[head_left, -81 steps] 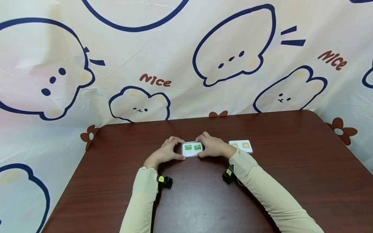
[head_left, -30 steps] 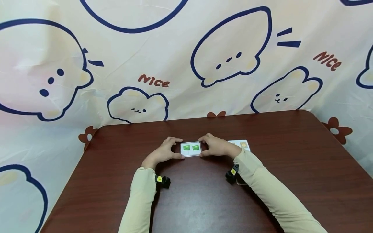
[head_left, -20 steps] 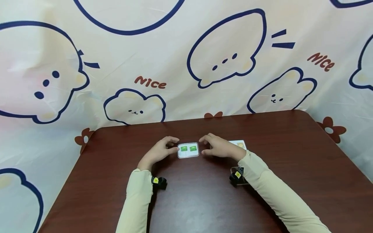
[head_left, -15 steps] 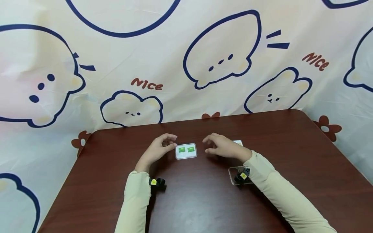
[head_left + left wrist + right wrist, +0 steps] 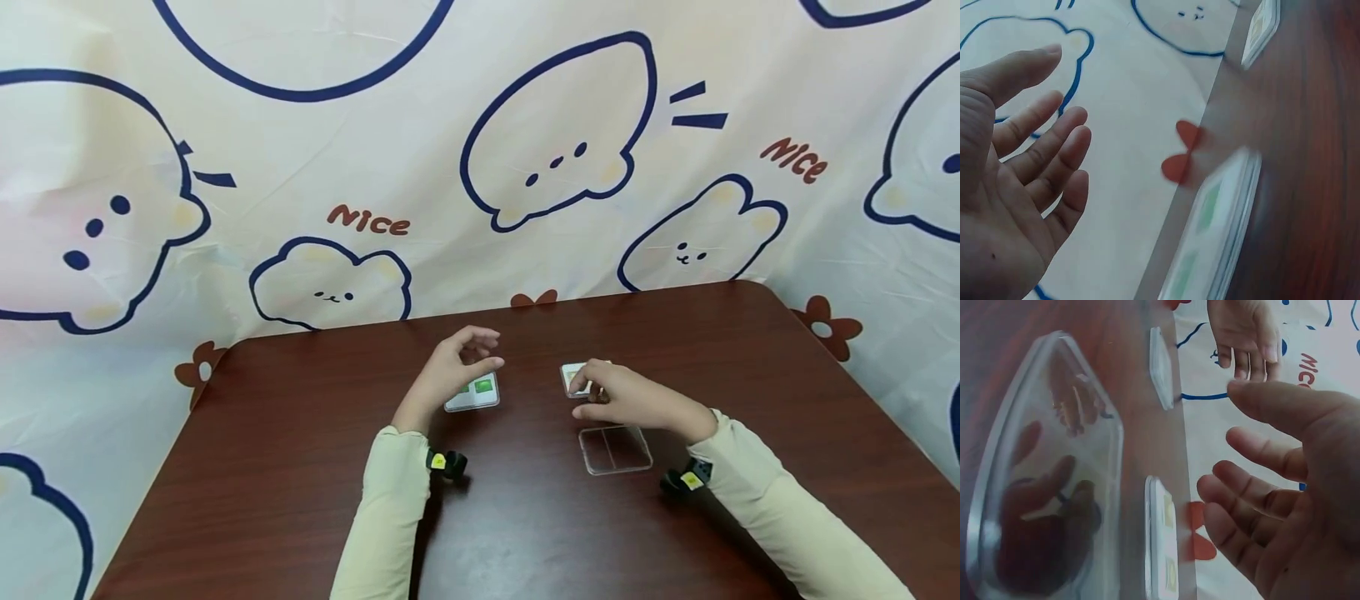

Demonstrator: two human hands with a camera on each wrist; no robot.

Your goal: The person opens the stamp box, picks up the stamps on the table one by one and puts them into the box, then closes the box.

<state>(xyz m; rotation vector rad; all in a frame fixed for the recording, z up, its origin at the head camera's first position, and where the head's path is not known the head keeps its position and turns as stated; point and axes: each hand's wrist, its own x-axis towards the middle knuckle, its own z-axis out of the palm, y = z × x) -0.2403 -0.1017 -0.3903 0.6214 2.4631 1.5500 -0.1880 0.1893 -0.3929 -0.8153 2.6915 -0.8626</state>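
A flat clear case with a white card bearing two green pictures [image 5: 483,390] lies on the table. My left hand [image 5: 457,371] hovers over its left part, fingers loosely bent, holding nothing; the left wrist view shows the palm beside the green-picture case [image 5: 1207,231]. My right hand [image 5: 630,396] hangs between a second white-card case with yellowish pictures [image 5: 570,379] and a transparent rectangular plastic piece [image 5: 617,450] with a line across its middle. Its relaxed fingers hide much of the yellowish case. In the right wrist view, nothing lies between the right fingers [image 5: 1247,487].
The brown wooden table [image 5: 262,467] ends at the back against a pale cloth [image 5: 450,267] printed with cartoon outlines. Small black cameras with yellow labels sit on both wrists, over long pale sleeves [image 5: 390,508].
Both hands have let go of the green-picture case. My right hand has moved right, uncovering the transparent piece; the left has risen and shifted over the green-picture case. The head view has turned slightly right.
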